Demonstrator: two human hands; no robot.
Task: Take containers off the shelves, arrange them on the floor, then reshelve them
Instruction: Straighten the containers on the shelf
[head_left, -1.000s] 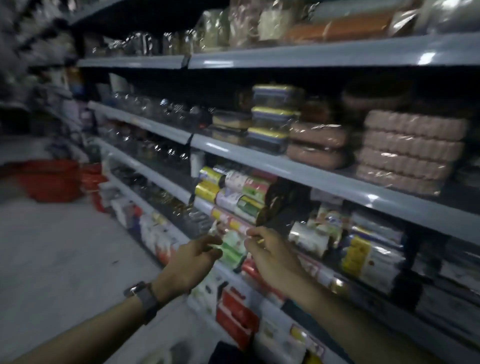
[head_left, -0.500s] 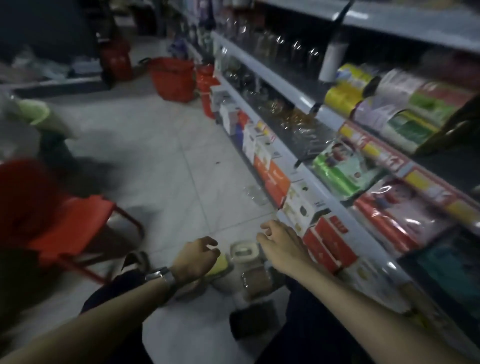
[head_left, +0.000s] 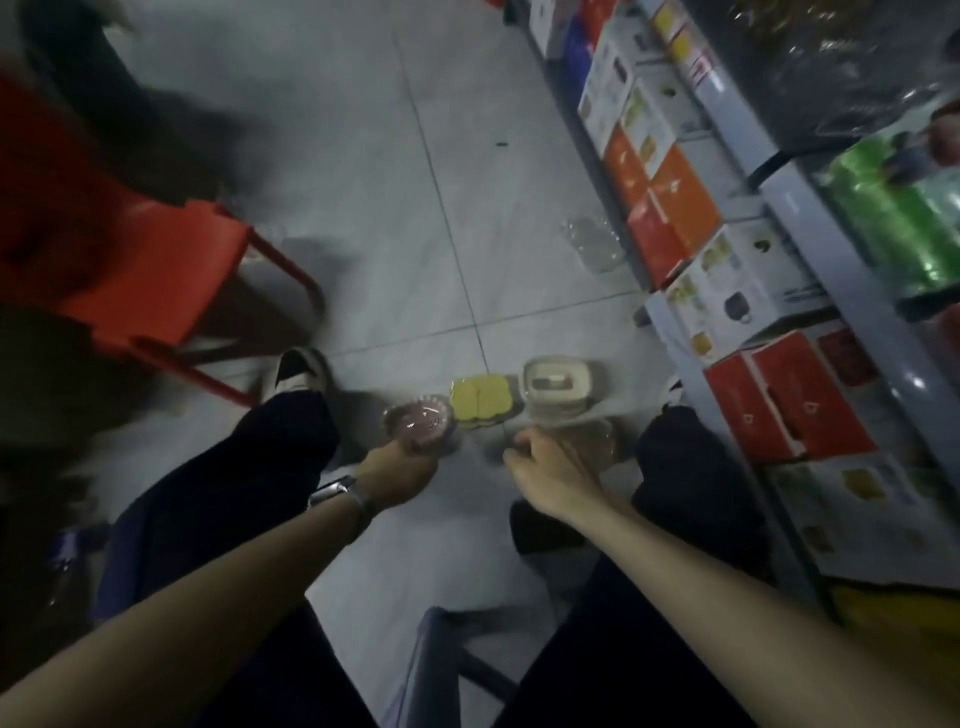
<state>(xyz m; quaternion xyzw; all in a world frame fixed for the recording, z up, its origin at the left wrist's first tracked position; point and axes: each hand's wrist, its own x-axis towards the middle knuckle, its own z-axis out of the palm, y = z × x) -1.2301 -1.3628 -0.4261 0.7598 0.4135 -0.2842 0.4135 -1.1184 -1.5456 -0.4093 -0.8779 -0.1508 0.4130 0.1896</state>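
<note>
**Head view.** The left hand (head_left: 400, 467), fingers curled, grips the near rim of a pink container (head_left: 420, 422). This is a round clear tub held low at the floor (head_left: 415, 208); whether it touches the tiles cannot be told.

Just beyond this hand, to its right, stands a yellow-lidded container (head_left: 480, 401), touching or nearly touching the pink one. Farther right stands a cream-lidded container (head_left: 558, 383).

The right hand (head_left: 545, 462) lies on the near side of the cream-lidded tub, fingers curled, with a brownish container (head_left: 592, 441) at its right edge. The blur hides whether it grips that tub.

A shoe (head_left: 298, 371) sits just left of the left hand, with a red stool (head_left: 171, 270) beyond it. The shelf (head_left: 795, 208) rises to the right of the right hand.

**Likely hazards.** The row is tight, so setting the pink tub down may shove the yellow-lidded one out of line. A shifting foot so close to the left hand could knock the tub over.
</note>
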